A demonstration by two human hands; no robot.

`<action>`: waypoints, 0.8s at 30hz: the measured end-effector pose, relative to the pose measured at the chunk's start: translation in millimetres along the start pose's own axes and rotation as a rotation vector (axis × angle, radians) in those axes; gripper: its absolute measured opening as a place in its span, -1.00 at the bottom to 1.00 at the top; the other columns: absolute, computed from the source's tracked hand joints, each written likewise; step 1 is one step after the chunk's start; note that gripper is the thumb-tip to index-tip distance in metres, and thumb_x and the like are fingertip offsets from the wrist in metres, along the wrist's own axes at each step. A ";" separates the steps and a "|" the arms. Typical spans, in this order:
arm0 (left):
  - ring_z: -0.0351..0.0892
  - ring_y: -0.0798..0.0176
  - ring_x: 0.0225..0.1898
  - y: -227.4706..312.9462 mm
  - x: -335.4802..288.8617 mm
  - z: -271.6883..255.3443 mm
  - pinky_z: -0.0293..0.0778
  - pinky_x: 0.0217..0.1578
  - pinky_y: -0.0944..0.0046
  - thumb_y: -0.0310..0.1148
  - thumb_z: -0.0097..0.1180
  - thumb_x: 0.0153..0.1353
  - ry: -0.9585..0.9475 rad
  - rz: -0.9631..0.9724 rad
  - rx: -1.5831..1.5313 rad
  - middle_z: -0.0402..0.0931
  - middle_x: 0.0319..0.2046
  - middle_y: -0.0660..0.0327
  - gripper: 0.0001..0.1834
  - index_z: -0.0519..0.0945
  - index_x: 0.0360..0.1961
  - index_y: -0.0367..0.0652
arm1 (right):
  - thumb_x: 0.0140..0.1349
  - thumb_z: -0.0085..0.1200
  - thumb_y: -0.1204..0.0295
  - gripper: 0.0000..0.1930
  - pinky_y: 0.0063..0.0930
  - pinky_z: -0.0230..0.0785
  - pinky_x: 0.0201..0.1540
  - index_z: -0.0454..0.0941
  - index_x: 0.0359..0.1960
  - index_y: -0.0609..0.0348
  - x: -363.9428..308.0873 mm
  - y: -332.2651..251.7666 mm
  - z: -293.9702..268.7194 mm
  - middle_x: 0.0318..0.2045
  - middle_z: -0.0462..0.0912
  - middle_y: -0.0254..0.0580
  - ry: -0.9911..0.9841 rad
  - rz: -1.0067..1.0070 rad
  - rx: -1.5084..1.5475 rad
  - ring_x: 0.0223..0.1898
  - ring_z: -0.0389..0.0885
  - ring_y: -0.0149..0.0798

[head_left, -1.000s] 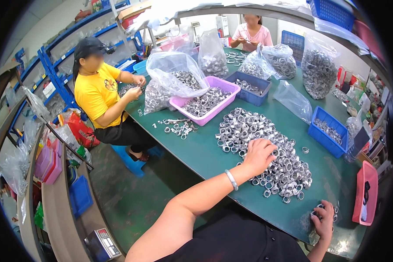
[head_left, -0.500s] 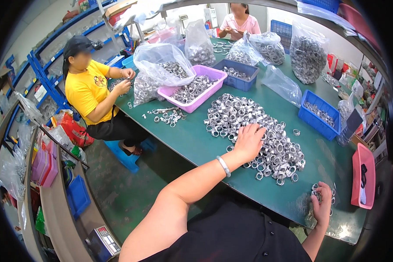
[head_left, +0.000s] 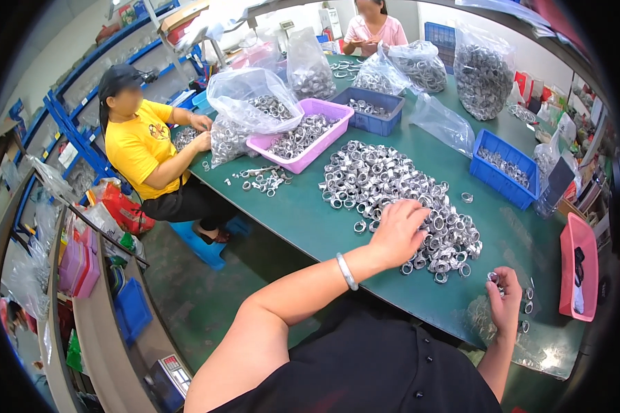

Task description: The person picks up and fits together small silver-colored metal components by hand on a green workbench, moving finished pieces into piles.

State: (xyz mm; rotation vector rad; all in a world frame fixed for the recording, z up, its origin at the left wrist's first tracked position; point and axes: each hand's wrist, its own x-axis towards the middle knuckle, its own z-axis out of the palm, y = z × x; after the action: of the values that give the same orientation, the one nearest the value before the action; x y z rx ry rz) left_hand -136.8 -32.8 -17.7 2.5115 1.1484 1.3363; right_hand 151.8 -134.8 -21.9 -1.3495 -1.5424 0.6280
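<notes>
Rings (head_left: pixel 375 175) lie by both hands (head_left: pixel 398 235) (head_left: pixel 505 297) (left half curled, hold unclear; right pinching one).

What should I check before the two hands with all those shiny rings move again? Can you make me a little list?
1. Left hand at the ring pile: ok, its fingers are over the pile's near side.
2. Ring held in those left fingers: cannot tell, the hand hides what is under it.
3. Small ring at the right hand's fingertips: ok, one shows there.
4. Every ring gathered together: not ok, a lone ring lies apart, to the right of the pile.
5. Pink tray out of the right hand's way: ok, they are not touching.
6. Blue basket standing upright: ok.
</notes>
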 end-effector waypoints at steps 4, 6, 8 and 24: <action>0.43 -0.02 -0.04 29.3 -10.3 7.7 0.31 -0.01 0.06 -0.39 0.18 0.07 -0.109 0.036 -0.221 0.47 -0.13 0.07 -0.67 0.50 -0.12 -0.22 | -0.05 0.11 0.72 -0.74 -0.60 0.32 -0.27 0.43 -0.27 0.29 3.2 -9.3 23.8 -0.45 0.47 -0.32 -0.056 0.001 0.165 -0.38 0.43 -0.48; 0.48 -0.02 -0.12 42.1 -10.8 12.8 0.37 -0.08 0.09 -0.38 0.16 0.10 -0.261 -0.023 -0.390 0.50 -0.20 0.06 -0.71 0.52 -0.15 -0.25 | -0.11 0.16 0.71 -0.71 -0.57 0.35 -0.30 0.46 -0.28 0.28 4.7 -10.6 31.7 -0.41 0.49 -0.27 -0.099 -0.092 0.172 -0.40 0.46 -0.42; 0.52 0.01 -0.22 54.5 -14.1 17.2 0.43 -0.20 0.15 -0.33 0.12 0.18 -0.277 -0.046 -0.536 0.52 -0.27 0.06 -0.75 0.53 -0.19 -0.27 | -0.11 0.17 0.71 -0.70 -0.55 0.36 -0.32 0.46 -0.28 0.27 4.8 -13.7 36.7 -0.38 0.50 -0.22 -0.169 -0.176 0.173 -0.41 0.47 -0.40; 0.44 0.46 -0.43 73.0 -16.5 10.7 0.40 -0.40 0.37 -0.34 0.06 0.27 -0.338 -0.409 -0.914 0.53 -0.48 0.26 -0.82 0.55 -0.41 -0.21 | 0.24 -0.02 0.56 -0.76 -0.42 0.33 0.07 0.43 -0.05 0.29 1.1 -44.2 51.0 -0.04 0.55 -0.11 -0.249 -0.014 0.685 -0.02 0.53 -0.30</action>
State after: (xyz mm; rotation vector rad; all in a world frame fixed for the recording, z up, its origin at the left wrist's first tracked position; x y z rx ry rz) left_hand -92.2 -93.0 -7.4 1.6396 0.6839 0.9530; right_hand 86.5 -134.7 -4.7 -0.7562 -1.3362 1.2181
